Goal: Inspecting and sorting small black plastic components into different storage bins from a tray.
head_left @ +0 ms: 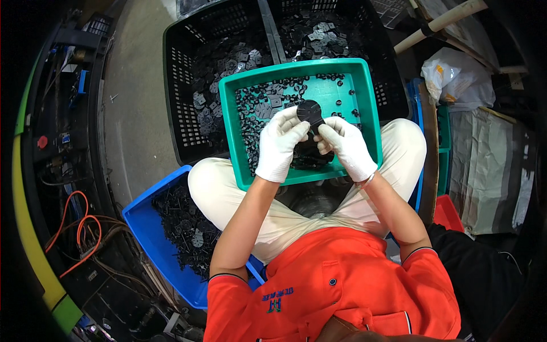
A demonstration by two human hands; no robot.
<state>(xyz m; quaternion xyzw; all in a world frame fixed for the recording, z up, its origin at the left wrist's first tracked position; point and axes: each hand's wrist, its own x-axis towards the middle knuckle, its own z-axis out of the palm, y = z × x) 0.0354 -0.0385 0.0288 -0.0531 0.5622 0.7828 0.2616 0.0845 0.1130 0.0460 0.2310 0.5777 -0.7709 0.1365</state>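
Note:
A round black plastic part with a short narrow end is held up between both gloved hands, above a green tray. My left hand, in a white glove, pinches its left edge. On the other side my right hand, also gloved in white, has thumb and fingers closed at the part's lower end. Small black round pieces and flat grey pieces lie loose in the tray. More dark parts are heaped below my hands, partly hidden by them.
Two black perforated crates full of flat dark parts stand beyond the tray. A blue bin of black parts sits at my left. Machinery with an orange hose is farther left. Plastic bags and a red bin are at right.

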